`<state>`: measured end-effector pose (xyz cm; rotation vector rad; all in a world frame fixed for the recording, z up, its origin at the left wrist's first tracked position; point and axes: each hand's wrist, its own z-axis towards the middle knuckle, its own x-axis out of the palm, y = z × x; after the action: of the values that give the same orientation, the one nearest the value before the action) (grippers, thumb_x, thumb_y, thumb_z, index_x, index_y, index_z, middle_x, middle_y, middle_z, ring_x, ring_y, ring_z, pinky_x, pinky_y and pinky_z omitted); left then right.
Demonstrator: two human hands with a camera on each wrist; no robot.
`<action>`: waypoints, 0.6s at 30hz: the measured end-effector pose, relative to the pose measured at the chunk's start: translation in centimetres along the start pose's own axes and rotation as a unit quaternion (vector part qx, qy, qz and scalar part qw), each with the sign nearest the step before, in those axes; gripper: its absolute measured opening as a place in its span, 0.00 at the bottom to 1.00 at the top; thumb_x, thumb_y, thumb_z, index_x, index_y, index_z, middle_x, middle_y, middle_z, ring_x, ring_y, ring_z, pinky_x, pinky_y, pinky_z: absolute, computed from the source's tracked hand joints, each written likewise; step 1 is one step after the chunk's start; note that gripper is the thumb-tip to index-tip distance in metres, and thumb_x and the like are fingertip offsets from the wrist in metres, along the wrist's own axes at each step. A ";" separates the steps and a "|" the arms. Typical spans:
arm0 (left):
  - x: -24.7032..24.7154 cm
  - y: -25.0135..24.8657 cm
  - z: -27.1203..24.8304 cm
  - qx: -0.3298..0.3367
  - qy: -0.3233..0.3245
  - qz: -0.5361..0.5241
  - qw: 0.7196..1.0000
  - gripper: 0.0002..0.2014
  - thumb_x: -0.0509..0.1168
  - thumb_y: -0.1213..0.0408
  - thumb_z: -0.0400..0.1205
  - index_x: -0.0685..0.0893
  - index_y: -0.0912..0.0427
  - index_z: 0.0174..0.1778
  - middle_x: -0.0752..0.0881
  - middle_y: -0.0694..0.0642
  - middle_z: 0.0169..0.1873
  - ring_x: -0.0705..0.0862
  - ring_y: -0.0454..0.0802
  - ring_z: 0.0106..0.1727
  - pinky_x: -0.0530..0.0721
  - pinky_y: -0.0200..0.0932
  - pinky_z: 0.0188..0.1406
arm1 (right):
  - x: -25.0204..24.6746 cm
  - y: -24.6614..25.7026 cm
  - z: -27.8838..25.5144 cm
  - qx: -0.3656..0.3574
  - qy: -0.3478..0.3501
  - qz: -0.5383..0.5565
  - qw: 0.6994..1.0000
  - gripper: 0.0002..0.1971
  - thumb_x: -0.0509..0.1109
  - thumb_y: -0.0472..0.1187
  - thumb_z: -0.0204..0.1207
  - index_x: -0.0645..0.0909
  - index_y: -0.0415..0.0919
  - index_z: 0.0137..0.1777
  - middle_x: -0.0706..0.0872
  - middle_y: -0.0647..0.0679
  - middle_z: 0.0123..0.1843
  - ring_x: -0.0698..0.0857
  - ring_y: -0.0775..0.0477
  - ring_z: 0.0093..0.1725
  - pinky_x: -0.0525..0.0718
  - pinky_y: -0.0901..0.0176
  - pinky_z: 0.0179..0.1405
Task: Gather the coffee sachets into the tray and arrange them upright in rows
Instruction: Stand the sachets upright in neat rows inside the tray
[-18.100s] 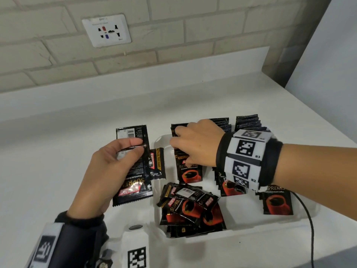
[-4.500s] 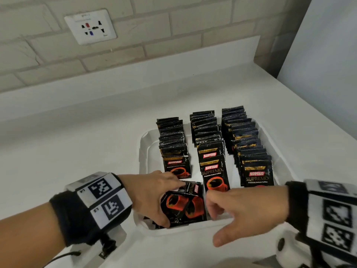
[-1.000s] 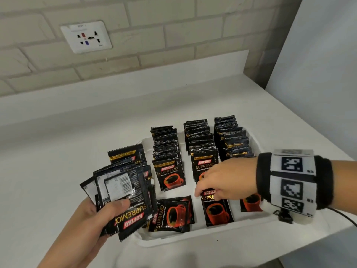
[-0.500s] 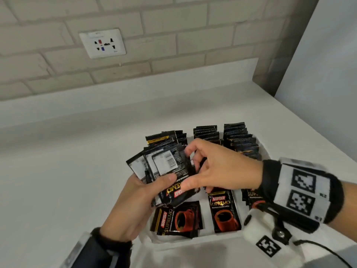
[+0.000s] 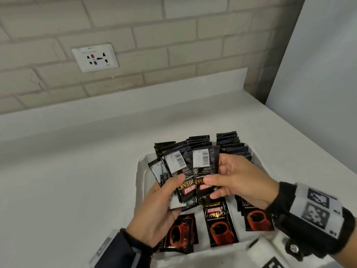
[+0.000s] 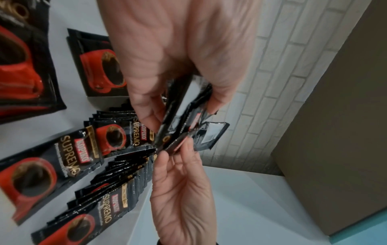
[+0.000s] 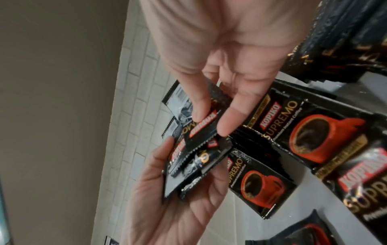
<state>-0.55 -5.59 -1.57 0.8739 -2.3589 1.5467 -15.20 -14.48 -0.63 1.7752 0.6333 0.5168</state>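
My left hand (image 5: 173, 188) grips a fan of black Kopiko sachets (image 5: 176, 165), backs and barcodes facing me, above the white tray (image 5: 140, 171). My right hand (image 5: 212, 187) pinches the rightmost sachet (image 5: 205, 165) of that fan at its lower end between thumb and fingers. Three rows of upright sachets (image 5: 231, 144) fill the tray's far part, partly hidden by the hands. Sachets lie flat at the near end: a small pile (image 5: 181, 235) on the left and one in the middle (image 5: 220, 227). The right wrist view shows the pinched sachet (image 7: 201, 131) and the fan (image 7: 188, 174) in the left palm.
The tray sits on a white counter (image 5: 77, 180) under a brick wall with a socket (image 5: 95, 57). A grey panel (image 5: 318, 84) closes off the right side, and the counter edge runs diagonally there. White camera housings (image 5: 260, 248) hang near the tray's front rim.
My right hand left the tray's middle row, came up to the fan and now pinches its rightmost sachet, drawn slightly right. The left hand carried the fan up over the tray.
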 end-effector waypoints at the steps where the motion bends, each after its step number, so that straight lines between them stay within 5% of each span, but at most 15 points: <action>1: 0.1 0.0 0.0 0.000 0.001 -0.001 1.000 0.20 0.68 0.64 0.66 0.84 0.63 0.55 0.90 0.63 0.49 0.88 0.59 0.51 0.87 0.55 0.48 | 0.0 0.0 -0.1 0.000 -0.006 0.004 1.000 0.15 0.71 0.27 0.71 0.80 0.41 0.56 0.89 0.47 0.48 0.89 0.54 0.39 0.86 0.64 0.29; 6: 0.5 0.0 0.1 0.001 0.026 0.003 1.000 0.17 0.67 0.69 0.67 0.85 0.63 0.52 0.90 0.66 0.47 0.89 0.66 0.47 0.85 0.69 0.39 | 0.5 -0.3 -0.3 -0.030 -0.017 -0.034 0.999 0.16 0.74 0.31 0.70 0.81 0.44 0.56 0.86 0.47 0.53 0.90 0.50 0.42 0.87 0.63 0.33; 9: 0.7 -0.1 0.3 0.023 0.008 0.016 1.000 0.13 0.68 0.72 0.64 0.88 0.63 0.44 0.90 0.65 0.41 0.90 0.63 0.39 0.86 0.65 0.31 | 0.9 -0.1 -0.2 -0.042 -0.014 -0.043 0.998 0.14 0.74 0.32 0.71 0.82 0.47 0.54 0.88 0.51 0.51 0.90 0.50 0.43 0.88 0.60 0.35; 14: 0.8 -0.2 0.0 0.059 0.004 0.019 0.998 0.13 0.68 0.72 0.63 0.90 0.46 0.27 0.91 0.58 0.35 0.90 0.58 0.36 0.88 0.61 0.30 | 1.3 0.5 -0.1 -0.072 -0.028 -0.088 0.993 0.10 0.74 0.37 0.70 0.83 0.56 0.43 0.84 0.54 0.52 0.88 0.53 0.41 0.86 0.64 0.30; 18: 0.8 -0.1 -0.3 0.043 -0.007 -0.016 0.999 0.11 0.69 0.68 0.64 0.87 0.52 0.41 0.91 0.62 0.39 0.90 0.62 0.38 0.87 0.64 0.29 | 1.0 0.8 -0.1 -0.079 -0.037 -0.116 0.989 0.08 0.75 0.40 0.70 0.83 0.57 0.42 0.86 0.56 0.47 0.84 0.58 0.38 0.81 0.68 0.28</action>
<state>-1.15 -5.62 -0.96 0.9392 -2.2908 1.6442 -14.38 -13.98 0.21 1.5414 0.7158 0.3302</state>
